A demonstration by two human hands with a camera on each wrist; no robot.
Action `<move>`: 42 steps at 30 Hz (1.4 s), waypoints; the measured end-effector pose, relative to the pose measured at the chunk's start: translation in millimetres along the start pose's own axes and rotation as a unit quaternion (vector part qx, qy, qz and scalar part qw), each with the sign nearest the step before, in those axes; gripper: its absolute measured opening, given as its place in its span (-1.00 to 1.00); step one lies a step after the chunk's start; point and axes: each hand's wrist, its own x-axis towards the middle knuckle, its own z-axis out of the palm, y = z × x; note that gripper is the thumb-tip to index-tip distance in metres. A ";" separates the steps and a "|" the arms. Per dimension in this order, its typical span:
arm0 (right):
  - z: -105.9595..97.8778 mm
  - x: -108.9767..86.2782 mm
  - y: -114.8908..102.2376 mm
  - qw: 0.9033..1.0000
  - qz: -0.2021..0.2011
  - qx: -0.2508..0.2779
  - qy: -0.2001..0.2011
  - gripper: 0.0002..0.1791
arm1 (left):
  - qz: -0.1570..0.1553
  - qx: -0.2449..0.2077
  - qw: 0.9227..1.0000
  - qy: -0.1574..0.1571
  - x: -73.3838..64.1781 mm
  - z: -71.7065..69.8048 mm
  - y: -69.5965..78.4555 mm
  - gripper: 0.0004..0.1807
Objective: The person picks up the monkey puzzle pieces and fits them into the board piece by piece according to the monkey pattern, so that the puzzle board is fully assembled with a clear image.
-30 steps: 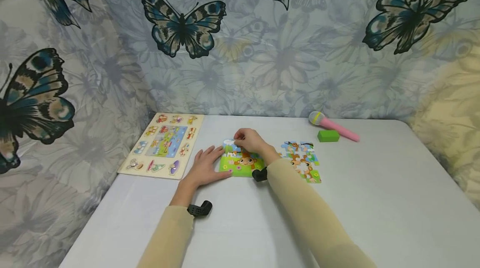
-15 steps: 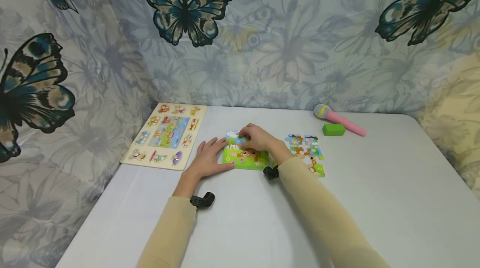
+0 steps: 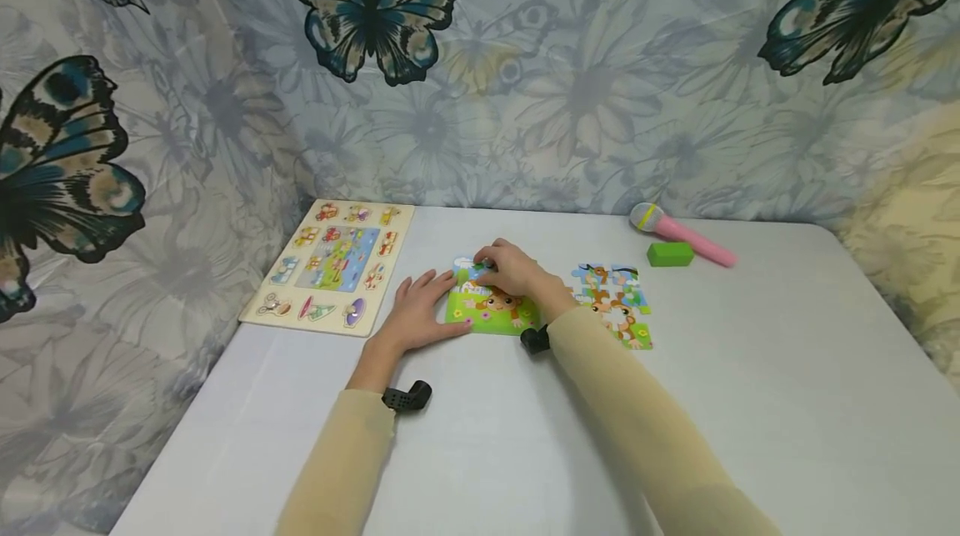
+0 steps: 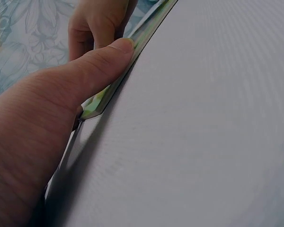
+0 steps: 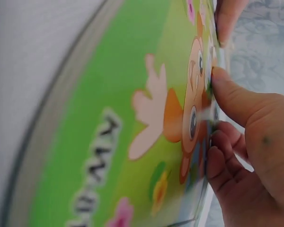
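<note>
A small monkey picture puzzle (image 3: 480, 321) lies on the table, green along its near side. Spread fingers of my left hand (image 3: 416, 318) rest along its left edge, and the thumb lies on its near edge, as the left wrist view shows. Over the puzzle's upper part, my right hand (image 3: 512, 271) has thumb and fingers curled down to the surface, pinching a puzzle piece mostly hidden by the fingers. In the right wrist view, the thumb (image 5: 222, 80) and bent fingertips meet the board past the monkey's face. Loose puzzle pieces (image 3: 611, 303) lie right of my right wrist.
A wooden board (image 3: 255, 310) with picture cut-outs lies at the back left. At the back right are a pink toy microphone (image 3: 697, 241) and a green block (image 3: 670, 254). A butterfly-patterned cloth (image 3: 585, 127) hangs behind the white table (image 3: 465, 453).
My right hand has shifted slightly right from the puzzle's upper left corner toward its upper middle. The left hand stays at the left edge. The head view has tilted down a little.
</note>
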 end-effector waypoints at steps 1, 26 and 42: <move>0.9 0.7 -1.0 1.000 0.001 0.000 -0.001 -0.55 | -0.001 0.001 1.000 -0.001 -0.8 0.3 -0.4 0.03; -31.9 -42.5 20.0 0.994 0.000 0.107 0.037 -0.56 | -0.001 -0.006 1.000 0.010 -5.7 2.9 0.6 0.01; -77.4 -100.6 83.0 0.987 0.086 0.106 0.083 -0.51 | 0.011 -0.008 1.000 0.017 -2.0 3.6 4.9 0.02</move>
